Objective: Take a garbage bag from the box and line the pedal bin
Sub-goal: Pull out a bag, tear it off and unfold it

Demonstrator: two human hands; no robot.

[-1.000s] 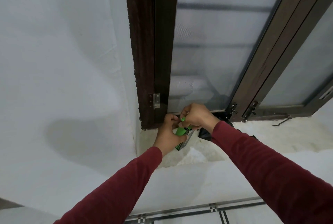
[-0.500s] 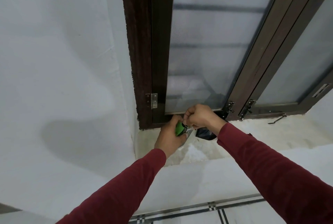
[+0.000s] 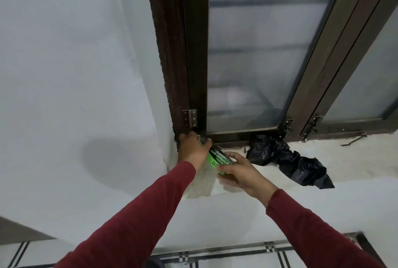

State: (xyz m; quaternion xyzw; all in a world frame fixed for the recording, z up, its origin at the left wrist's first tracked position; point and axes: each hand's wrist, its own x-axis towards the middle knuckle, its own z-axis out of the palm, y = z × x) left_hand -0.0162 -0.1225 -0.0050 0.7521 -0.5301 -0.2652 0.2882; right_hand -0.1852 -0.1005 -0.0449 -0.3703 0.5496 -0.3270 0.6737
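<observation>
A green garbage bag box (image 3: 217, 158) with dark lettering is held over the window sill (image 3: 355, 160). My left hand (image 3: 192, 151) grips its far end near the window frame's corner. My right hand (image 3: 239, 170) grips its near end from the right. A crumpled black garbage bag (image 3: 286, 159) lies on the sill to the right of the box, apart from both hands. The pedal bin is out of view.
A dark wooden window frame (image 3: 193, 52) with frosted glass rises behind the sill. A metal hinge (image 3: 190, 118) and window stay hooks (image 3: 353, 139) sit near the frame's base. A white wall fills the left. Tiled floor shows at the bottom.
My right hand has moved from the box's top down to its near end. The black bag, hidden behind that hand before, now lies spread on the sill.
</observation>
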